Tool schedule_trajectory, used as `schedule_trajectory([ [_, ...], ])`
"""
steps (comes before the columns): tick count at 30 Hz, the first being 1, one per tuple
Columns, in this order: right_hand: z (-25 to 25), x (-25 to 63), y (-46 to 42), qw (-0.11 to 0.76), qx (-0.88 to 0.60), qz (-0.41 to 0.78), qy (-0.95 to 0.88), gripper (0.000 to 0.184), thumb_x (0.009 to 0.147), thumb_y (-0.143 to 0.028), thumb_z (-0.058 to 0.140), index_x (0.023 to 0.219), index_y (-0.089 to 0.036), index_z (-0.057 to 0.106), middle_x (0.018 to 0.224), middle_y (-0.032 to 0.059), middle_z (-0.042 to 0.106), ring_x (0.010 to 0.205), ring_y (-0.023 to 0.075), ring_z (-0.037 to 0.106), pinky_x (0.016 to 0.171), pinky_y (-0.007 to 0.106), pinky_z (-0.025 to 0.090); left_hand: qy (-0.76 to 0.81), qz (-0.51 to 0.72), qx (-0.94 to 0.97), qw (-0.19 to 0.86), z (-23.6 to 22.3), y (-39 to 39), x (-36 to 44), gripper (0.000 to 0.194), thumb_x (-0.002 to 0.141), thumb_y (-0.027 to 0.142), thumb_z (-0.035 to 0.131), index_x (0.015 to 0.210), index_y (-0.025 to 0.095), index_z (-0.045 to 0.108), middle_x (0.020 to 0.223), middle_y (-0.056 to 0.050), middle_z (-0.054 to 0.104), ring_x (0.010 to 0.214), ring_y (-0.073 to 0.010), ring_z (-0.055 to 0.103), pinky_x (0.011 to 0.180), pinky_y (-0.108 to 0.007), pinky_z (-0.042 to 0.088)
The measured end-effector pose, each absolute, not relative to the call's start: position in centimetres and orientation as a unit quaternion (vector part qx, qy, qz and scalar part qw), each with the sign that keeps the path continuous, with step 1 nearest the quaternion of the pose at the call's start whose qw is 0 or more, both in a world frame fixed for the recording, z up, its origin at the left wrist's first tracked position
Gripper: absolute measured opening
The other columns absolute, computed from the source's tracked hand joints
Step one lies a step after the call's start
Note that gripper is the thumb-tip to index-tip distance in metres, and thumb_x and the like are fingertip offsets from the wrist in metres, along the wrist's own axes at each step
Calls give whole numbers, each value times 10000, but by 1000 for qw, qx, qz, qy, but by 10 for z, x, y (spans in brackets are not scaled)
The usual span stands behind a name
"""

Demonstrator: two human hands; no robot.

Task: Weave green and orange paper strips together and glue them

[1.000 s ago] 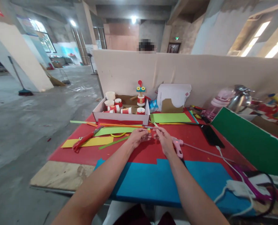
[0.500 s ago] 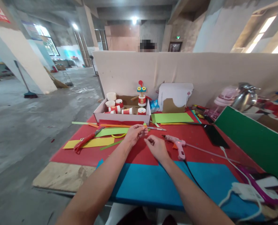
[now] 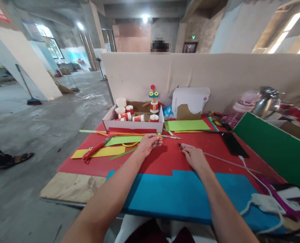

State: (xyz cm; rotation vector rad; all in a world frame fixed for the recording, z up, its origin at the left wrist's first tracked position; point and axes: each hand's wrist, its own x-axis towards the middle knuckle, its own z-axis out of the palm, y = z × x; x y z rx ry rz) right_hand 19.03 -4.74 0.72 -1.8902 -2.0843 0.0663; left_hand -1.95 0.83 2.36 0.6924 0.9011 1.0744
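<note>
Glue gun [image 3: 187, 146] under right hand [image 3: 196, 158], phone [image 3: 234, 145], cups [image 3: 139, 118]

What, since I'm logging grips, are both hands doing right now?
Left hand: closed, pinching a small orange-green paper piece.
Right hand: on the pink hot-glue gun; whether closed can't be told.

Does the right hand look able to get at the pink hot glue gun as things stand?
Very likely yes: the right hand is right at the hot glue gun, with nothing visible between them.
</note>
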Motion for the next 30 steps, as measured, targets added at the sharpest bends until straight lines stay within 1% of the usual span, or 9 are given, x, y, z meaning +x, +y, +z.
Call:
schedule_trajectory([
  [4,15,191,-52,142,-679,14,-721,248,847,-178,457,803,-208,699,955,76,726,955,195,642,828,286,443,406,476,316,713,23,9,-19,71,737,64,655,744,94,591,641,-61,672,556,-113,633,602,-243,532],
  [7,30,203,-62,175,-711,-3,-681,251,874,-270,439,952,-213,670,1013,80,703,929,198,645,756,278,449,399,477,319,715,22,9,-20,65,740,61,650,739,90,592,648,-67,674,560,-115,635,608,-246,532],
  [9,38,216,-68,134,-787,6,-602,289,858,-361,454,950,-177,657,947,119,702,820,230,660,634,289,438,392,481,320,716,21,9,-20,68,745,59,646,729,90,587,643,-66,672,558,-115,637,606,-244,530],
  [12,43,231,-72,53,-822,90,-559,383,798,-495,492,854,-162,672,815,127,707,787,265,660,591,297,417,388,485,318,716,19,10,-19,82,752,56,636,713,96,575,634,-66,672,554,-117,638,604,-246,528],
  [16,35,233,-65,11,-795,174,-581,254,767,-350,495,653,-209,673,676,61,703,782,229,667,644,278,418,384,481,326,718,15,11,-18,83,748,71,649,720,101,576,633,-62,674,563,-120,640,620,-254,529],
  [21,28,236,-58,20,-814,91,-573,243,742,-342,515,768,-183,697,742,112,709,787,267,666,650,318,432,387,475,335,716,16,9,-19,83,737,98,671,758,101,590,653,-60,677,573,-120,643,632,-256,531],
  [25,43,230,-63,88,-831,65,-546,260,698,-371,609,866,-180,666,764,123,706,759,284,658,629,335,431,389,470,329,720,16,7,-17,83,733,87,666,760,102,589,653,-61,677,572,-122,644,620,-252,534],
  [28,53,199,-55,256,-801,84,-534,256,756,-417,556,866,-200,634,684,71,678,685,223,639,623,312,437,386,470,328,723,16,6,-14,113,716,85,683,743,105,576,640,-59,673,561,-125,643,607,-253,534],
  [30,49,168,-43,378,-726,183,-544,199,742,-376,571,828,-205,626,742,43,679,669,172,620,627,280,448,384,470,328,724,15,6,-12,137,704,89,696,728,108,562,623,-52,665,552,-124,641,592,-245,531],
])
